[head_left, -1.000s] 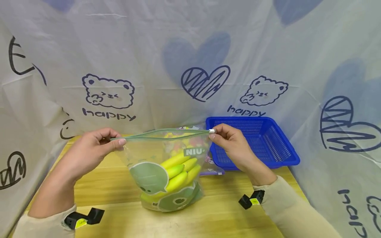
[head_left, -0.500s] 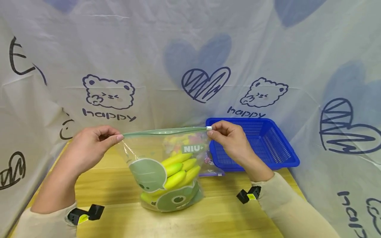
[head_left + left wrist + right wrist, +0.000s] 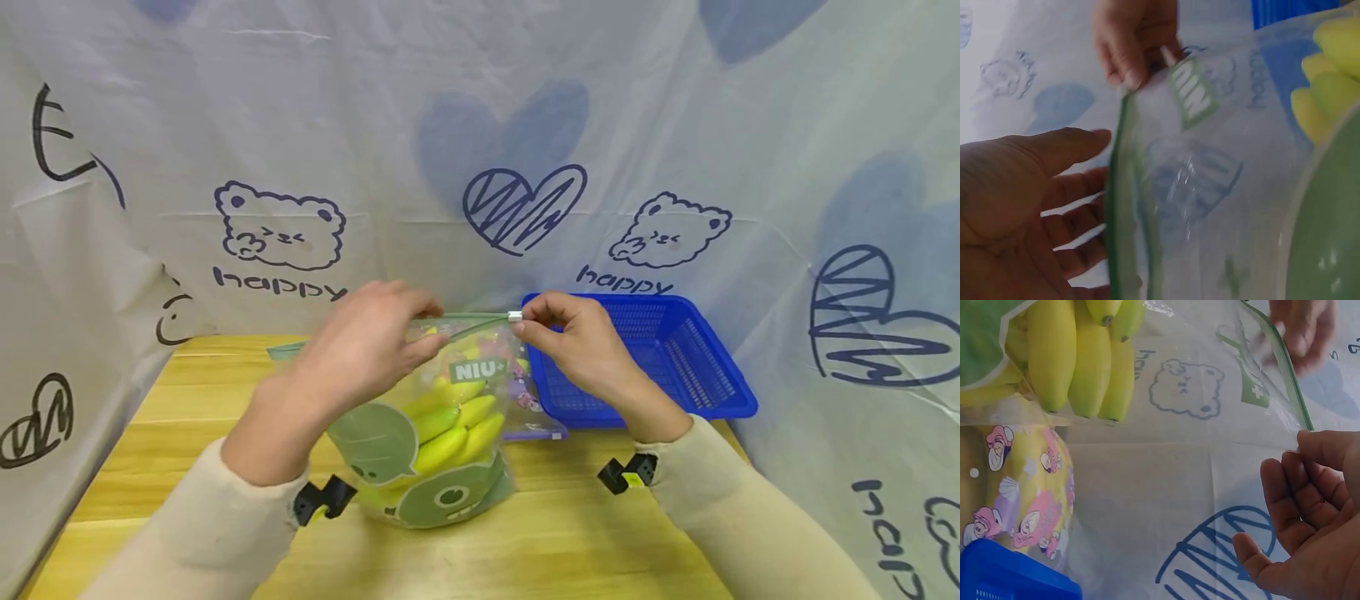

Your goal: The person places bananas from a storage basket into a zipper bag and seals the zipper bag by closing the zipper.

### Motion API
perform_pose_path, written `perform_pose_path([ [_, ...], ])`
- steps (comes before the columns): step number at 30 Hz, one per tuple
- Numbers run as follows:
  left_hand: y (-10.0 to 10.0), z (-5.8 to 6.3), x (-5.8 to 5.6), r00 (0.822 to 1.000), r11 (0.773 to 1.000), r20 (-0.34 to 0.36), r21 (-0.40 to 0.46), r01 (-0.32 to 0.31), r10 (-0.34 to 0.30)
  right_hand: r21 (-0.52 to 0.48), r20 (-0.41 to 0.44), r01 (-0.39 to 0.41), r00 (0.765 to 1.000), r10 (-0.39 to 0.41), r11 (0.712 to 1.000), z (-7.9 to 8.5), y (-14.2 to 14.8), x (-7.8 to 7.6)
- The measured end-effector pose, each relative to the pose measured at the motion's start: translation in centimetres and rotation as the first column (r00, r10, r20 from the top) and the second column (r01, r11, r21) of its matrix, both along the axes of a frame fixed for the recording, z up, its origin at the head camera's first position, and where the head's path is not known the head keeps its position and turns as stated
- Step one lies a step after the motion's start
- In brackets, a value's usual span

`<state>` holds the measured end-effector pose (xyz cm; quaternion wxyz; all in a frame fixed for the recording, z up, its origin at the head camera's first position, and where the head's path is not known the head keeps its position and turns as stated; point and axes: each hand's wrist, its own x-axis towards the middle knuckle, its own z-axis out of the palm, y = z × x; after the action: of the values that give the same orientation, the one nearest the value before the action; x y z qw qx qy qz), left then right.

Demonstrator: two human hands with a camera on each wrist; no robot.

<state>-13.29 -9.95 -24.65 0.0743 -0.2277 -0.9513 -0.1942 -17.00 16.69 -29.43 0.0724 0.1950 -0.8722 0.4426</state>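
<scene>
A clear zip bag [image 3: 375, 442] with green cartoon prints stands on the table, holding a bunch of bananas [image 3: 442, 450]. My right hand [image 3: 577, 342] pinches the top right corner of the bag beside the white slider [image 3: 514, 316]. Over the green-edged mouth is my left hand [image 3: 360, 342], thumb and fingers spread apart around the zip strip. In the left wrist view, the left hand [image 3: 1035, 206] has loose, parted fingers along the green strip [image 3: 1116, 206]. The mouth's left end sags behind the left forearm.
Behind the bag lies a second clear bag [image 3: 534, 429] with a purple zip; a yellow cartoon-printed item [image 3: 1047, 487] shows there in the right wrist view. A blue plastic basket [image 3: 705, 358] stands at the back right. A printed curtain [image 3: 420, 258] hangs around the table [image 3: 172, 433].
My left hand has let go of the bag's left corner and moved right along the mouth, close to the slider. The left end of the mouth has dropped; the right hand has barely moved.
</scene>
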Motion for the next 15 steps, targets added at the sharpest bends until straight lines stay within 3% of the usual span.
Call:
perform_pose_path([
  [5, 4.2, -0.6, -1.7, 0.99, 0.994, -0.093, -0.009, 0.105, -0.106, 0.059, -0.02, -0.001, 1.0, 0.002, 0.998, 0.3, 0.0, 0.0],
  [15, 6.7, -1.3, -2.2, 0.98, 0.994, -0.168, 0.001, 0.106, -0.105, 0.108, -0.055, -0.009, 0.998, 0.015, 0.994, 0.8, -0.1, 0.1],
])
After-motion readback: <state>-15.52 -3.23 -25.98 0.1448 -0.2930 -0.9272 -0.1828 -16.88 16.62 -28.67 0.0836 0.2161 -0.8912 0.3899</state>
